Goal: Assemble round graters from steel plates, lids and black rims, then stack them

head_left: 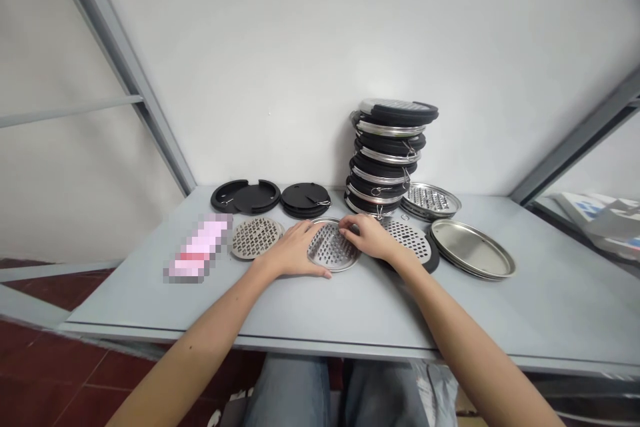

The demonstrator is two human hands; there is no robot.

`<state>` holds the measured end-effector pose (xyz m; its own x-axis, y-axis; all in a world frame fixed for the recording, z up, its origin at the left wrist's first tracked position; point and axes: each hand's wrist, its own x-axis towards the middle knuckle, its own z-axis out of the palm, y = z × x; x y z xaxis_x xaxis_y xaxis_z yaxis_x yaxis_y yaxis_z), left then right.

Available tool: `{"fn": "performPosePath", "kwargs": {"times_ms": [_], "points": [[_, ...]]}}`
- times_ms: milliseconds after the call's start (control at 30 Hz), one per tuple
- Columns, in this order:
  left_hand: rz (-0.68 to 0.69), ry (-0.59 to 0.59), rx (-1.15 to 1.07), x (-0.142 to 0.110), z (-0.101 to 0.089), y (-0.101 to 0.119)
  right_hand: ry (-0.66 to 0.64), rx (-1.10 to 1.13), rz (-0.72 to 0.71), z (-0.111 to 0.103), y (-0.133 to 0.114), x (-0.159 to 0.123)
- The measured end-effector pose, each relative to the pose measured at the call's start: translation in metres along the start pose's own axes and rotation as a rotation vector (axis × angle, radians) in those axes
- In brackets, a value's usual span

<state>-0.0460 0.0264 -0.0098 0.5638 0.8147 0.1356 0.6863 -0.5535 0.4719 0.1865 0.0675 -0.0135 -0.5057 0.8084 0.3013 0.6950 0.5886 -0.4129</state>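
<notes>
A round metal grater disc [332,252] with raised holes lies in a shallow rimmed metal dish in front of me. Around its left edge curves my left hand [291,252], thumb at the near side and fingers at the far side. The bent fingers of my right hand [369,235] grip at the disc's upper right edge; their tips are partly hidden. Just left of my left hand is a pile of perforated grater discs [255,238]. Under my right forearm, a grater disc with larger holes [409,240] rests on a black round base.
Behind my right hand rises a tall stack of black and metal round pieces [385,163]. Metal dishes [473,247] lie right, with more graters [430,199] behind. Black ring parts [245,197] and black discs [305,199] sit along the wall. A blurred pink item [200,248] lies left.
</notes>
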Motion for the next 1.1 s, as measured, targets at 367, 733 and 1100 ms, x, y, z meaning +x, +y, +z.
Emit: {"fn": "performPosePath", "kwargs": {"times_ms": [367, 733, 1100], "points": [[0.029, -0.023, 0.063, -0.004, -0.004, -0.003, -0.01, -0.014, 0.019, 0.0, 0.005, 0.0], [-0.023, -0.042, 0.114, -0.007, -0.007, -0.01, -0.002, -0.088, 0.029, -0.001, 0.007, -0.001], [-0.071, -0.119, 0.108, -0.006, -0.004, -0.005, 0.008, -0.048, 0.016, -0.006, 0.004, -0.003]]}}
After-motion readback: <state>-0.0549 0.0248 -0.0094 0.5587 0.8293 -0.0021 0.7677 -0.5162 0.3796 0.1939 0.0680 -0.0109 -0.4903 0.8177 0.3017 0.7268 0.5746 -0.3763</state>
